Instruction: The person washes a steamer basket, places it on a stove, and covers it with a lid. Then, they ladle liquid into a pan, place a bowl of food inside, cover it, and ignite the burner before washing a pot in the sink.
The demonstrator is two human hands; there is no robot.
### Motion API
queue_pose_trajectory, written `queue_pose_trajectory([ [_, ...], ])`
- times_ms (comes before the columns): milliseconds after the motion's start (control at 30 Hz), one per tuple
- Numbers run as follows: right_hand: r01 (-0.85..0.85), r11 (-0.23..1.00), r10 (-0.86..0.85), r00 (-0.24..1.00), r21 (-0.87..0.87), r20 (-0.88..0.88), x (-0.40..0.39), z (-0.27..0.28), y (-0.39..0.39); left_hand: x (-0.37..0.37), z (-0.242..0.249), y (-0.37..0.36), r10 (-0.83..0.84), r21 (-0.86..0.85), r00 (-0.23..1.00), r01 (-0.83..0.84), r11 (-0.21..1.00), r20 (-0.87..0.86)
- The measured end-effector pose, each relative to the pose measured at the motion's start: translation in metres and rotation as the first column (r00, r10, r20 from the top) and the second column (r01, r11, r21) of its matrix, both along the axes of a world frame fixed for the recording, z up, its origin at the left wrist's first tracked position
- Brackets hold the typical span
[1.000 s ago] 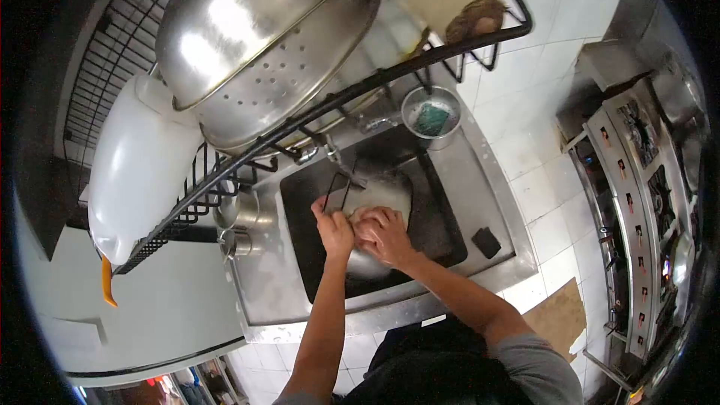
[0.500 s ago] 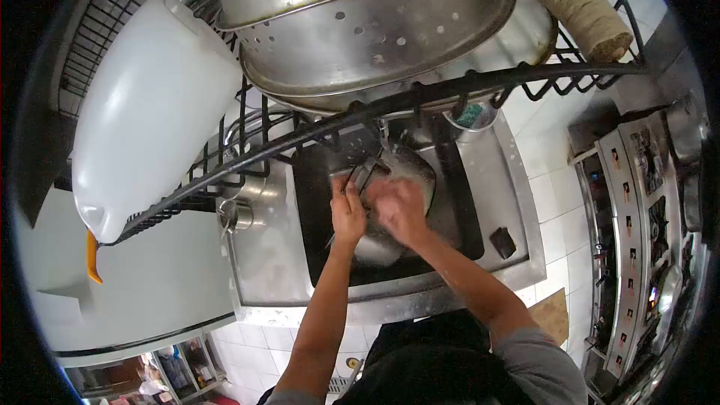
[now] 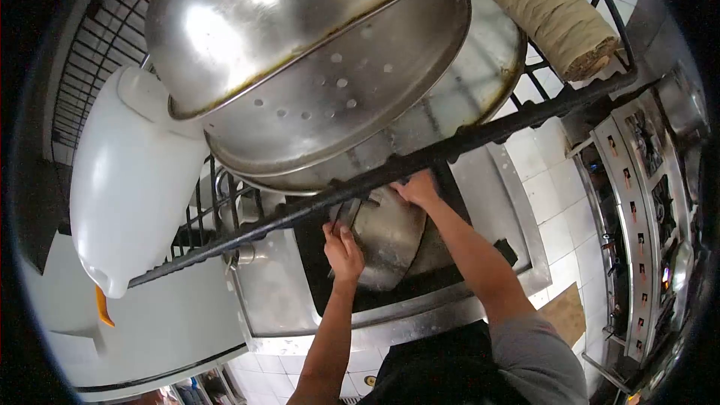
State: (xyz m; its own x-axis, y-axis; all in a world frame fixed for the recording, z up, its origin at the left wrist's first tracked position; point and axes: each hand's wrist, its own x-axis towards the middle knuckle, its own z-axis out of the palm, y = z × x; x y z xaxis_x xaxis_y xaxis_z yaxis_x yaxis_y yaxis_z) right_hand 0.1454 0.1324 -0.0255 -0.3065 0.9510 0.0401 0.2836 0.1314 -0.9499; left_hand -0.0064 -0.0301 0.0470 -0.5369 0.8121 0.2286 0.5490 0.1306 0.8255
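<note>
In the black-walled sink (image 3: 319, 285) lies a wet, greyish metal piece (image 3: 390, 236) with a rounded outline, perhaps a pan or lid. My left hand (image 3: 345, 253) is at its left side, fingers closed around a dark, flat, long object (image 3: 345, 214) whose kind I cannot make out. My right hand (image 3: 418, 189) reaches to the far edge of the metal piece, fingers bent together. The rack's black bar partly covers those fingertips, so what they hold is hidden.
A black wire rack (image 3: 390, 165) hangs over the sink, bearing metal bowls, a perforated colander (image 3: 337, 97), a white plastic jug (image 3: 135, 180) and a wrapped roll (image 3: 547, 11). A dark scrubber (image 3: 506, 253) sits at the sink's right. A stove (image 3: 637, 232) stands far right.
My right hand, blurred in a scrubbing-like motion before, has moved farther back and right, under the rack bar. My view has shifted, so the rack covers more of the sink.
</note>
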Motion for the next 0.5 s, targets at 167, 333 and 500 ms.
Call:
queue_pose_trajectory([
  [167, -0.065, 0.932, -0.017, 0.974, 0.355, 0.224, -0.025, -0.01, -0.013, -0.005, -0.03, -0.001, 0.099, -0.002, 0.961, -0.103, 0.995, -0.259],
  [333, -0.195, 0.9, 0.076, 0.951, 0.391, 0.3, -0.02, -0.01, 0.01, -0.005, -0.025, -0.002, 0.008, -0.014, 0.968, -0.012, 1.0, -0.251],
  [500, -0.104, 0.977, 0.019, 0.913, 0.186, 0.408, -0.061, -0.103, 0.04, -0.01, -0.028, -0.001, 0.02, 0.074, 0.896, 0.015, 0.997, -0.444],
])
